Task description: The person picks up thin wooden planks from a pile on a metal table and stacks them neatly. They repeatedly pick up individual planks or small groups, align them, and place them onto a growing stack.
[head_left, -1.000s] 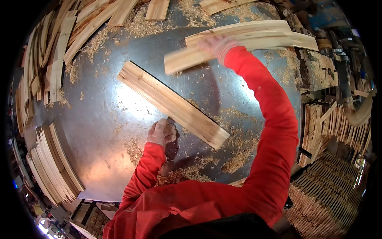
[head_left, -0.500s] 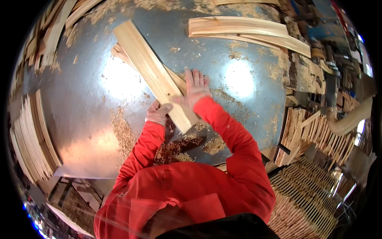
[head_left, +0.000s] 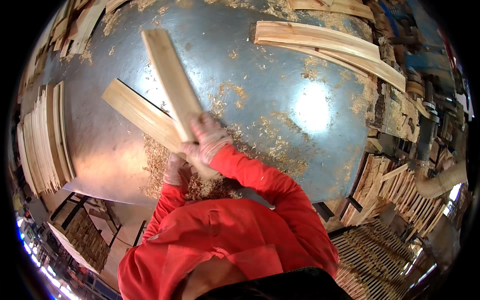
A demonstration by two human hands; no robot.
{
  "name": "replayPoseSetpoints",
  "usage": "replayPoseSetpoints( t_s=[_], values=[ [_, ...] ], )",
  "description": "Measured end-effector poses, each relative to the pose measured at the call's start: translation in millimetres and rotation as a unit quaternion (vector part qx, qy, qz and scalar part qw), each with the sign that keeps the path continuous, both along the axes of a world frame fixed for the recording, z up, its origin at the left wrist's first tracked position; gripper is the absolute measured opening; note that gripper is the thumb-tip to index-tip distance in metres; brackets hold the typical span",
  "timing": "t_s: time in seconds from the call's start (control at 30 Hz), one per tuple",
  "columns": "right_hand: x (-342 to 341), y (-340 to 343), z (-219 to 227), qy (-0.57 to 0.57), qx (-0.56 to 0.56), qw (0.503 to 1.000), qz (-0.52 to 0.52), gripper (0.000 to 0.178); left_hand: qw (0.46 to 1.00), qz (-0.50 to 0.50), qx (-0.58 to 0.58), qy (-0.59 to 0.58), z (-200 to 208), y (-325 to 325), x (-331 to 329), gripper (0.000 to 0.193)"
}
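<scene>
Two pale planks fan out in a V on the metal-topped table. My right hand (head_left: 210, 139) is closed around the near part of the upright-pointing plank (head_left: 171, 77), which is slightly blurred and overlaps the other. The second plank (head_left: 140, 112) slants toward the far left, and its near end runs under my right hand and wrist. Beside that near end, my left hand (head_left: 177, 171) grips the second plank from its left edge; some of its fingers are hidden below the wood. A heap of wood shavings (head_left: 207, 189) lies under the near end, close to my body.
More planks (head_left: 320, 40) lie at the table's far right. A stack of boards (head_left: 42, 142) stands along the left edge, with others (head_left: 82, 30) at the far left. At right are stacked slats (head_left: 382, 255) and a ribbed hose (head_left: 442, 182). Shavings dot the metal tabletop (head_left: 265, 105).
My right hand has gone from lying spread beside the planks to gripping one. The planks, crossed and mostly overlapping before, now splay wider. Both hands are closer to my body and further left.
</scene>
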State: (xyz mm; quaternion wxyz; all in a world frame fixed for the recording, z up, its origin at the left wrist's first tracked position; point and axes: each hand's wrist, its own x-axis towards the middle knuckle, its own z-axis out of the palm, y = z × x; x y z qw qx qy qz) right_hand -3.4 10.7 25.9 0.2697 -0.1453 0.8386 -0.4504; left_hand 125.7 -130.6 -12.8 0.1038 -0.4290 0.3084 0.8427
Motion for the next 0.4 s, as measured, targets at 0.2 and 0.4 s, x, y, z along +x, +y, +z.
replayPoseSetpoints(
  t_s=[0.2,0.4],
  values=[
    [-173,107,28,0.392,0.318,0.856,0.112,0.092,0.998,-0.008,-0.049,-0.035,-10,-4,-49,0.037],
    [-344,210,30,0.119,0.643,0.747,0.121,0.117,0.983,-0.017,-0.180,-0.034,-5,6,-93,0.040]
  ],
)
